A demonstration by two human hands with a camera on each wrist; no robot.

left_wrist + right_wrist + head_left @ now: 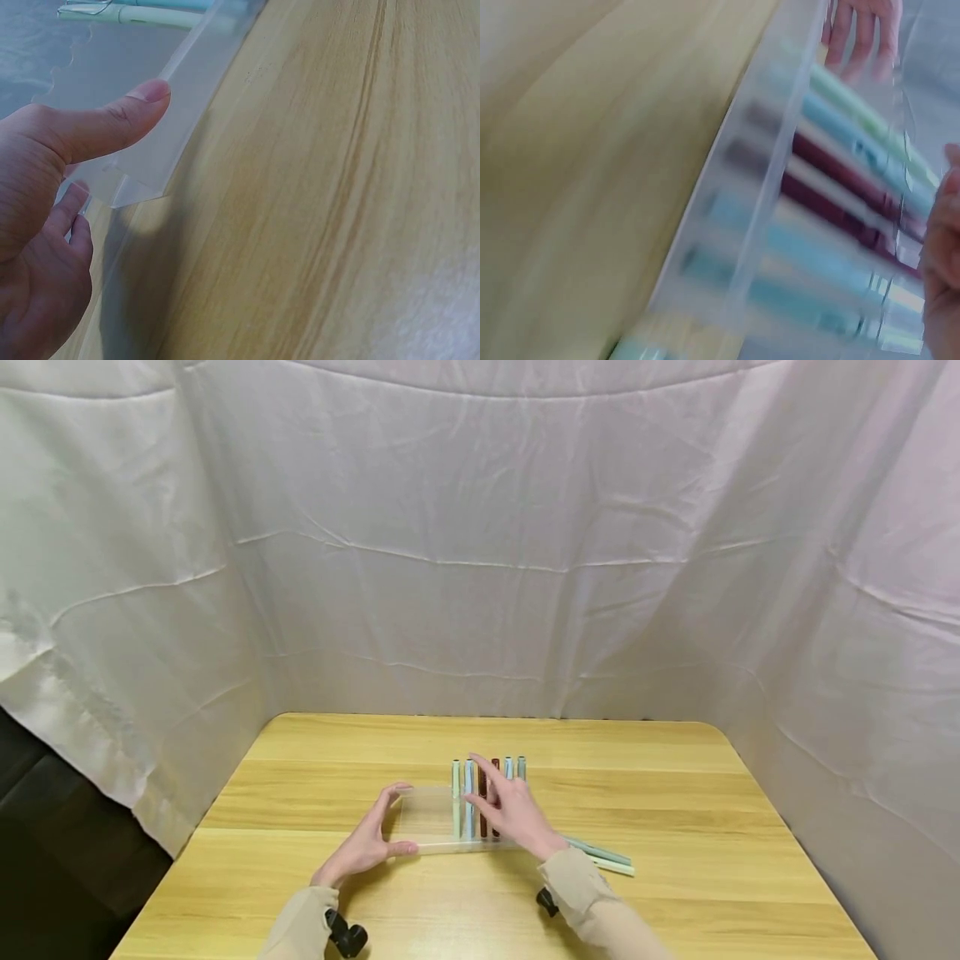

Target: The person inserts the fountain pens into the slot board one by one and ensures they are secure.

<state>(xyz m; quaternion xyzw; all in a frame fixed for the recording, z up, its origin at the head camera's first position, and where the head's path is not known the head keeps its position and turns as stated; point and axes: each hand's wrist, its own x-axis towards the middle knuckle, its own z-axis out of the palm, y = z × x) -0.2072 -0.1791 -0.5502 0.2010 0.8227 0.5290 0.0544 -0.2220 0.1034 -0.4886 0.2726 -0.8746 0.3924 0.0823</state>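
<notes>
A clear plastic pen tray (pixel 429 814) with a notched edge stands on the table, and several pens lie side by side across it. From left they are a light green pen (pixel 456 810), a blue pen (pixel 469 814), two dark red pens (pixel 840 206), a light blue pen (pixel 508 767) and a teal pen (pixel 780 296). My left hand (pixel 369 839) grips the tray's left end, thumb on the near edge and fingers at the far side. Above the pens hovers my right hand (pixel 517 814), index finger stretched toward their far ends, thumb apart; it partly covers the right-hand pens.
Two more pens, a grey-green pen (pixel 600 852) and a pale green pen (pixel 617 866), lie on the wooden table (pixel 675 802) beside my right wrist. Pale curtains (pixel 480 610) hang behind the table and along both sides.
</notes>
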